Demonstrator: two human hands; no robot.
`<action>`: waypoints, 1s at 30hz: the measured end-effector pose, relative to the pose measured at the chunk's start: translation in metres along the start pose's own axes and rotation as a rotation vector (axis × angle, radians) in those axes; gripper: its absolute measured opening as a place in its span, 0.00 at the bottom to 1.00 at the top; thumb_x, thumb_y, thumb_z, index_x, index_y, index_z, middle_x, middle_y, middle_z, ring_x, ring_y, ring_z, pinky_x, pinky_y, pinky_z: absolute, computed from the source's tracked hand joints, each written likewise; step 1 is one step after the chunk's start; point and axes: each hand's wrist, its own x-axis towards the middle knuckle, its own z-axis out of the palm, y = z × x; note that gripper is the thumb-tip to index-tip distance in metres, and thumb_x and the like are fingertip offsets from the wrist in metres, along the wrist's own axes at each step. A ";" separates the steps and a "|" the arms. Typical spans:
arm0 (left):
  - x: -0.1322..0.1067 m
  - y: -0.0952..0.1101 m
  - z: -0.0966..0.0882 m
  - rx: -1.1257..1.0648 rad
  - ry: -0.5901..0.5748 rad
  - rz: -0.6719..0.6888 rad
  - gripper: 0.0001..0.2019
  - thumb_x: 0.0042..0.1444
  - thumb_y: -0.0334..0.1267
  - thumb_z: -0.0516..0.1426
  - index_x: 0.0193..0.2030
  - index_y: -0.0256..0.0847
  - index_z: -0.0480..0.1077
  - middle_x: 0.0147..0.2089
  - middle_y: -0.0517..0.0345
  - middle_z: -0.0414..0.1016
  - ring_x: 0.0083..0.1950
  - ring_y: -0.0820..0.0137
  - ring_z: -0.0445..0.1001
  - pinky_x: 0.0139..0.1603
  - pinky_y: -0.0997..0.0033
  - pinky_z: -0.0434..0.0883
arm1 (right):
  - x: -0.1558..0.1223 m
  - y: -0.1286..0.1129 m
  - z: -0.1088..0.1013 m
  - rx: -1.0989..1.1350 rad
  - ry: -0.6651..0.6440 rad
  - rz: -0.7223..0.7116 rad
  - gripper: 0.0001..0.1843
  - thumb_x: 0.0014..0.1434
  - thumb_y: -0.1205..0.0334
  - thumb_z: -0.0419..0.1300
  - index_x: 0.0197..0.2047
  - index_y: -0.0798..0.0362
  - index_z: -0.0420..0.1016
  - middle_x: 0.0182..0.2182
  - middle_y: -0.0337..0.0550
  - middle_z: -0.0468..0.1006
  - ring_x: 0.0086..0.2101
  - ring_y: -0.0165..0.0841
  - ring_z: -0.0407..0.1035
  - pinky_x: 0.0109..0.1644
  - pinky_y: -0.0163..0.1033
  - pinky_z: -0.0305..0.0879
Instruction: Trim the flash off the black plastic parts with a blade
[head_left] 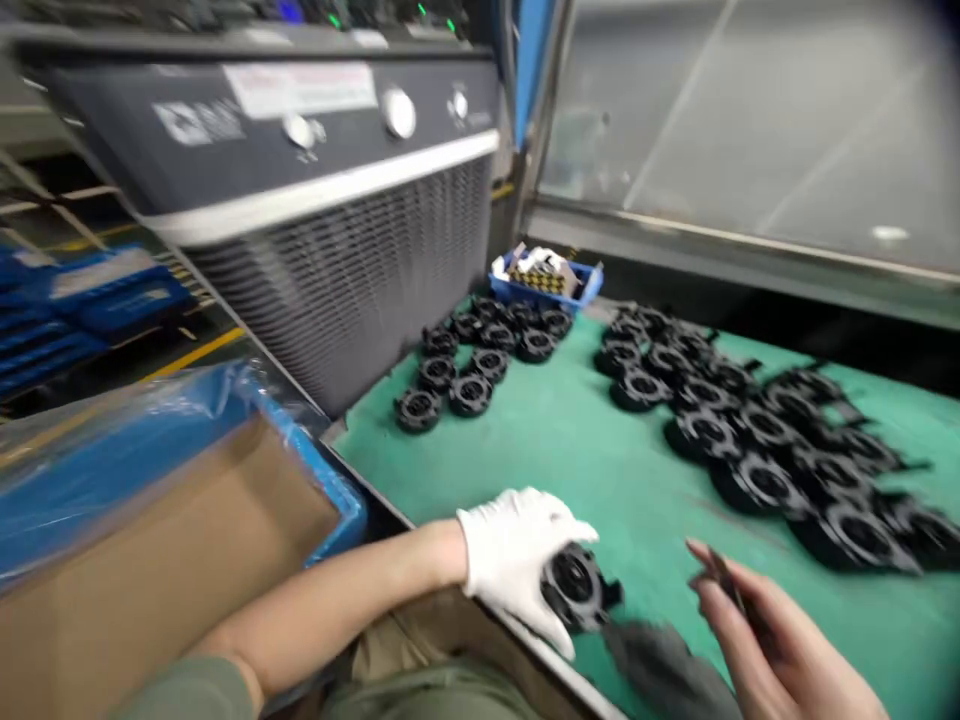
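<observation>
My left hand, in a white glove, is wrapped round a black round part with a ringed face and a small side tab. The part is at the front edge of the green mat, face up. My bare right hand is to the right of it, above the mat, pinching a small dark flat piece between thumb and fingers. Blur hides what kind of piece it is. Between my hands lies a dark grey cloth-like thing.
Similar black parts stand in a left group and a larger right group. A small blue bin sits at the back. A grey machine borders the mat's left side. A blue plastic-lined box with cardboard stands at lower left.
</observation>
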 end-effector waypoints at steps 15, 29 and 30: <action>0.018 -0.025 -0.001 -0.265 0.023 0.010 0.73 0.48 0.59 0.89 0.97 0.43 0.65 0.96 0.26 0.70 0.95 0.25 0.73 0.95 0.24 0.76 | -0.011 -0.023 -0.002 -0.074 -0.054 -0.178 0.27 0.92 0.44 0.60 0.84 0.39 0.84 0.60 0.47 0.98 0.49 0.43 0.96 0.51 0.42 0.90; 0.032 -0.032 0.014 -0.353 -0.040 0.135 0.67 0.49 0.74 0.90 0.88 0.41 0.79 0.87 0.29 0.85 0.90 0.29 0.82 0.97 0.31 0.76 | 0.035 -0.041 -0.007 -0.072 -0.245 -0.519 0.09 0.90 0.58 0.62 0.60 0.45 0.85 0.44 0.42 0.95 0.38 0.40 0.91 0.42 0.41 0.84; 0.032 -0.032 0.016 -0.332 -0.035 0.151 0.67 0.48 0.74 0.90 0.88 0.40 0.80 0.86 0.29 0.85 0.89 0.29 0.83 0.96 0.30 0.76 | 0.036 -0.045 -0.008 -0.070 -0.234 -0.543 0.08 0.90 0.60 0.62 0.60 0.45 0.85 0.44 0.42 0.94 0.37 0.39 0.90 0.43 0.41 0.83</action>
